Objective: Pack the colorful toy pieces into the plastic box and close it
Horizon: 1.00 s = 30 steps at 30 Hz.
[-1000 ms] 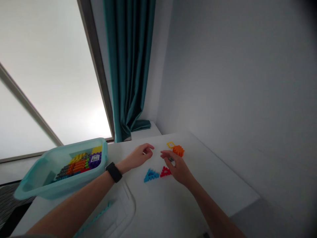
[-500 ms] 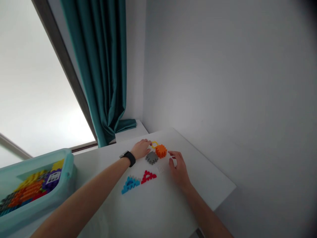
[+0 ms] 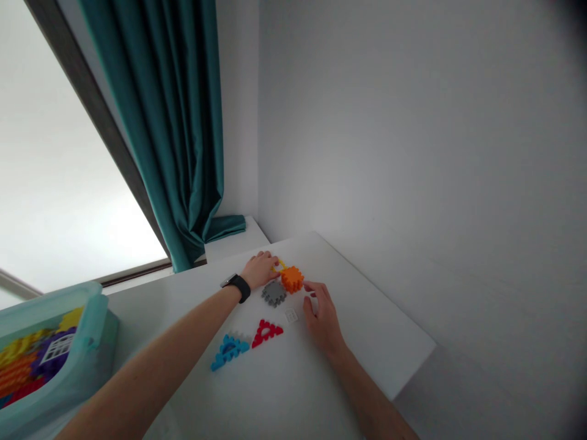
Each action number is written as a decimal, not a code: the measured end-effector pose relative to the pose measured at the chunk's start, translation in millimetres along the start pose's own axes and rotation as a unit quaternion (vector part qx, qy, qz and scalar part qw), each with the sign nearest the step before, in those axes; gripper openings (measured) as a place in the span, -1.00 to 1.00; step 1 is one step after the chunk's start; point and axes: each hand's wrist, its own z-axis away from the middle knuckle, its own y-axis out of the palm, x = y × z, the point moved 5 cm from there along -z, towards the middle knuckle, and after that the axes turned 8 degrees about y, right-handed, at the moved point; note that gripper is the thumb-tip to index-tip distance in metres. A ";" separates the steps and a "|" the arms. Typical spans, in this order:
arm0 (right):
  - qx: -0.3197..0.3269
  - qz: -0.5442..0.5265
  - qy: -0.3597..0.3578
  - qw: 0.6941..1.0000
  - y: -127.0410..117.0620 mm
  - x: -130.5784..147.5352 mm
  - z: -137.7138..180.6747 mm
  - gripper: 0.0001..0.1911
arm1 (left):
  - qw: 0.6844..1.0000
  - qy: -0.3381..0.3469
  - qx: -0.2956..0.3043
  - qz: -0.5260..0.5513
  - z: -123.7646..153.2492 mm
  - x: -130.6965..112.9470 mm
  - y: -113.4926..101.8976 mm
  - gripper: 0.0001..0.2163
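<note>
My left hand [image 3: 260, 269], with a black watch on the wrist, lies at the far side of the white table [image 3: 376, 318], fingers curled on a yellow ring piece [image 3: 277, 266]. Beside it sit an orange toothed square block [image 3: 292, 278] and a grey one [image 3: 274, 293]. My right hand [image 3: 322, 316] rests just right of them, fingers loosely bent, thumb and forefinger near the orange block, holding nothing I can see. A small white piece [image 3: 291, 316] lies by its thumb. Nearer me lie a red triangle piece [image 3: 266, 332] and a blue triangle piece [image 3: 228, 351].
A pale teal plastic bin [image 3: 50, 360] with several coloured blocks stands at the table's left edge. A teal curtain [image 3: 178, 122] hangs behind beside a bright window. A grey wall runs close along the table's right and far sides.
My left hand has reached further to the yellow ring. A grey block now lies beside the orange one. My view has swung right, so the bin has slid toward the left edge.
</note>
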 end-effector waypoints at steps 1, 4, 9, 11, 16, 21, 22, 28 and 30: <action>0.001 0.001 0.001 1.000 0.2 0.0 -0.2 -0.62 | 1.000 -0.007 -0.001 -0.001 0.5 0.1 -0.1 -0.74; 0.000 0.005 0.003 1.000 0.4 -0.8 -0.7 -0.61 | 1.000 -0.027 -0.004 -0.004 4.6 1.6 -2.4 -0.70; -0.001 0.007 0.001 1.000 0.4 -2.5 -0.9 -0.62 | 0.998 -0.060 -0.014 -0.014 22.5 10.1 -19.2 -0.68; -0.003 0.009 -0.002 1.000 0.2 -1.2 -0.5 -0.64 | 0.997 -0.067 -0.018 -0.020 32.8 12.0 -29.9 -0.71; -0.016 0.020 -0.036 0.999 0.0 18.7 1.1 -0.69 | 0.998 -0.051 -0.030 -0.035 63.1 1.4 -59.5 -0.77; 0.010 -0.001 -0.092 0.996 12.9 63.6 -1.0 -0.71 | 0.997 -0.033 -0.043 -0.055 102.6 -14.8 -90.8 -0.80; 0.015 -0.007 -0.100 0.995 17.2 74.4 -1.6 -0.70 | 0.997 -0.032 -0.044 -0.059 112.1 -16.8 -97.6 -0.80; 0.046 -0.044 -0.147 0.987 54.9 141.6 2.8 -0.69 | 0.995 -0.034 -0.068 -0.069 186.2 -14.7 -143.4 -0.79; 0.064 -0.061 -0.168 0.982 70.5 161.9 8.0 -0.69 | 0.994 -0.039 -0.089 -0.059 217.2 -6.9 -161.3 -0.75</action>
